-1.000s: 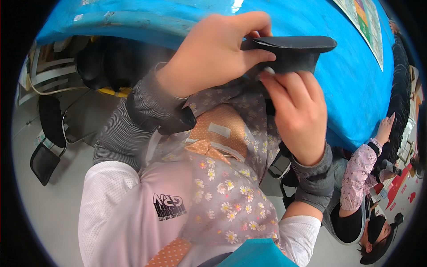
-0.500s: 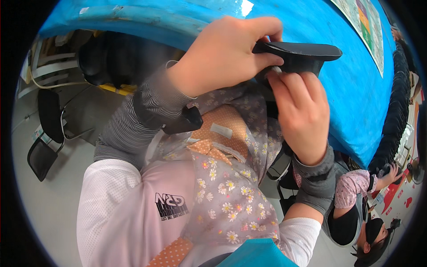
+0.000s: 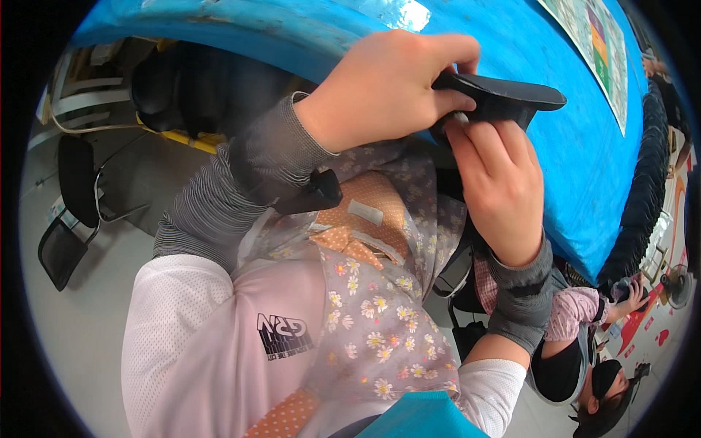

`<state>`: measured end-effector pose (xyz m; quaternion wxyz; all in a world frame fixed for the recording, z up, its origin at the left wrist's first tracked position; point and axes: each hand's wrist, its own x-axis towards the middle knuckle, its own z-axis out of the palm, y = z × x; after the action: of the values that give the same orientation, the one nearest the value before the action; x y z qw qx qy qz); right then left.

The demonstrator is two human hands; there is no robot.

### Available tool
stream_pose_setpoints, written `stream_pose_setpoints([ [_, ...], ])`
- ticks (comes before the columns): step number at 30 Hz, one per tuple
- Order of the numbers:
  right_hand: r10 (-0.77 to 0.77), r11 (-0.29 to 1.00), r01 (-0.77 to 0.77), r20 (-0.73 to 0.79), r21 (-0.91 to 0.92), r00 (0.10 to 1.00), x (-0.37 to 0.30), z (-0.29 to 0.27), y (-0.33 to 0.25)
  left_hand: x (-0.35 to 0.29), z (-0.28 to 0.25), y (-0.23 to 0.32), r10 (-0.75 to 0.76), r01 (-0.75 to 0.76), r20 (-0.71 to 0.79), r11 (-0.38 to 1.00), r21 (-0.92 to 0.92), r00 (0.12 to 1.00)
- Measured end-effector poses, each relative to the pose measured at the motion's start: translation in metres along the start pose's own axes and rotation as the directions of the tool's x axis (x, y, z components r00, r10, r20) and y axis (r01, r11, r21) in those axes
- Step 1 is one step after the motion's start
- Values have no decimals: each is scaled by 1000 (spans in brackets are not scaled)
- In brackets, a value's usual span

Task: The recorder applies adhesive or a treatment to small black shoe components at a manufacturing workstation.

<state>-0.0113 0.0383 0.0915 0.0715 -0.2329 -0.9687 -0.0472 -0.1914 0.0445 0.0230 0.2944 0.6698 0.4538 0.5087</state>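
Note:
Over the edge of the blue-covered table, both my hands are on a black cap-like piece [image 3: 518, 93] with a flat, stiff, brim-like part pointing right. My left hand [image 3: 383, 91] is closed on its left end, thumb below and fingers curled over the top. Below the brim, my right hand [image 3: 504, 186] is closed, its thumb and forefinger pinched at the underside of the piece. A small whitish bit [image 3: 461, 116] shows by those fingertips, too small to name. The piece's lower part is mostly hidden behind my hands.
The blue table cover [image 3: 584, 182] stretches ahead and right, with a printed sheet [image 3: 599, 58] on it. Along its right edge runs a long ridged black row [image 3: 646, 175]. Another person [image 3: 573, 328] works at the lower right. Dark bulky things [image 3: 197, 87] and a black chair [image 3: 77, 182] stand left.
Both hands and the black piece have shifted slightly right and down in the picture, the left hand most. The grip of each hand looks the same.

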Motion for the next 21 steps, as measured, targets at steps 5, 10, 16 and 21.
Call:
stream_pose_setpoints([
  [5,60,998,-59,141,-13,988,-11,-25,1,-2,-1,6,-47,46,11,998,44,999],
  [10,80,996,-78,49,-47,996,-8,-40,3,-4,0,3,16,-13,-49,998,58,999],
  [16,-5,998,5,7,70,1000,-6,-8,9,0,-1,5,-5,6,-14,999,45,1000],
  [21,155,987,-144,246,-65,957,-14,-43,0,-3,-3,6,-20,23,-29,995,98,999],
])
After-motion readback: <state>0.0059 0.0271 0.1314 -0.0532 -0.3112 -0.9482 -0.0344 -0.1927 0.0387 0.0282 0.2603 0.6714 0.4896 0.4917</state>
